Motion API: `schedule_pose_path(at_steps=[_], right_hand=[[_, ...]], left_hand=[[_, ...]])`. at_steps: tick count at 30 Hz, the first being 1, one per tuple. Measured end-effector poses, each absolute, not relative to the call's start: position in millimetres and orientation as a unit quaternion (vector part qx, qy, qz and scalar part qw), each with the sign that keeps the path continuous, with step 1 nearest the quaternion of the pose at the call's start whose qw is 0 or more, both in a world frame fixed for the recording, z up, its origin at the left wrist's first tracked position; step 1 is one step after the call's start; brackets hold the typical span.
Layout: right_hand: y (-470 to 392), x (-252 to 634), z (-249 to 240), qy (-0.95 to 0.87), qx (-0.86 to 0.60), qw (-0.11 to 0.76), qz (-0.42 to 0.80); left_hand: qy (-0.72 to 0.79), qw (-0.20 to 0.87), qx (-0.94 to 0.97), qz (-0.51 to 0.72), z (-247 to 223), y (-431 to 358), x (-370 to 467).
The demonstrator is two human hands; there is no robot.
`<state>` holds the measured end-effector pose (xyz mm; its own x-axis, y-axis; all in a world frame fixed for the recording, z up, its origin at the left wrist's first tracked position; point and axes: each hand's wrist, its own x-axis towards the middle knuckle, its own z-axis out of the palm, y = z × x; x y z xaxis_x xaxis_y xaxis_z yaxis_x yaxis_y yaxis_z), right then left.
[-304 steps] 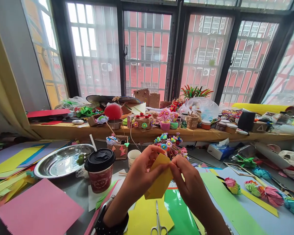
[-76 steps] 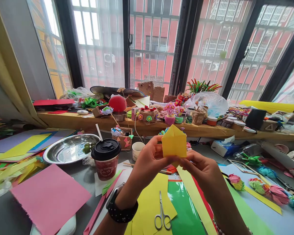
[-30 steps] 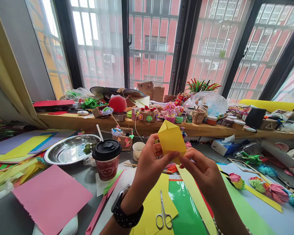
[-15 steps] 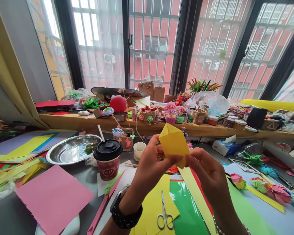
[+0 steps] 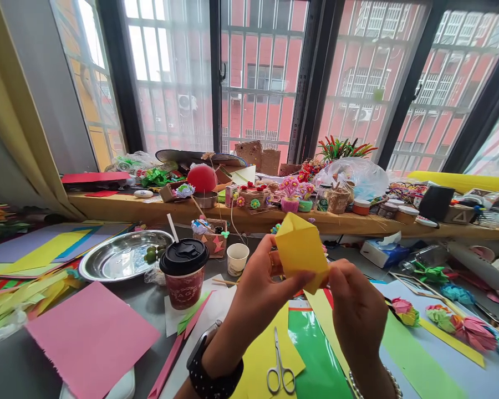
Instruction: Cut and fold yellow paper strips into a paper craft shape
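A folded piece of yellow paper (image 5: 301, 249) is held up above the desk between both hands. My left hand (image 5: 263, 282) grips it from the left, thumb across its lower face and fingers behind it. At the lower right corner my right hand (image 5: 357, 305) pinches the paper's edge between thumb and curled fingers. Below the hands, small scissors (image 5: 279, 368) lie on yellow sheets (image 5: 253, 354), beside a glossy green packet (image 5: 320, 354). What the fingers behind the paper do is hidden.
To the left stand a lidded drink cup (image 5: 183, 277) with a straw, a metal tray (image 5: 108, 257) and a pink paper sheet (image 5: 93, 338). A paper cup (image 5: 237, 259) is behind my left hand. Paper flowers (image 5: 476, 331) lie right; crafts crowd the windowsill (image 5: 108, 208).
Both hands and the folded yellow paper have shifted slightly right and down. My right hand has turned, its fingers curling more tightly at the paper's lower right corner.
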<state>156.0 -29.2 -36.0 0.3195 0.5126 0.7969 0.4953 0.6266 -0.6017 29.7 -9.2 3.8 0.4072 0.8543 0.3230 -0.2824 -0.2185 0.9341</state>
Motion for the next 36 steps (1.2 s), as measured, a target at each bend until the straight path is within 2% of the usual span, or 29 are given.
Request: schedule_pose_path(at_steps=[5, 11, 15, 18, 28, 36], right_hand=[[-27, 151, -30, -0.607, -0.459, 0.642, 0.097], [-30, 159, -22, -0.623, -0.441, 0.597, 0.245], [-33, 174, -15, -0.656, -0.42, 0.552, 0.298], [-35, 179, -14, -0.667, -0.408, 0.527, 0.333], [-33, 172, -14, -0.565, -0.424, 0.613, 0.354], [-29, 175, -16, -0.557, -0.422, 0.628, 0.342]], left_hand=[[0.23, 0.589, 0.532, 0.563, 6, -6, 33], [0.212, 0.606, 0.538, 0.546, 7, -1, 27], [0.246, 0.559, 0.528, 0.59, 14, 3, 7], [0.282, 0.545, 0.554, 0.563, 18, 5, -7], [0.32, 0.517, 0.596, 0.524, 13, 6, -1], [0.313, 0.503, 0.656, 0.468, 9, 13, -3]])
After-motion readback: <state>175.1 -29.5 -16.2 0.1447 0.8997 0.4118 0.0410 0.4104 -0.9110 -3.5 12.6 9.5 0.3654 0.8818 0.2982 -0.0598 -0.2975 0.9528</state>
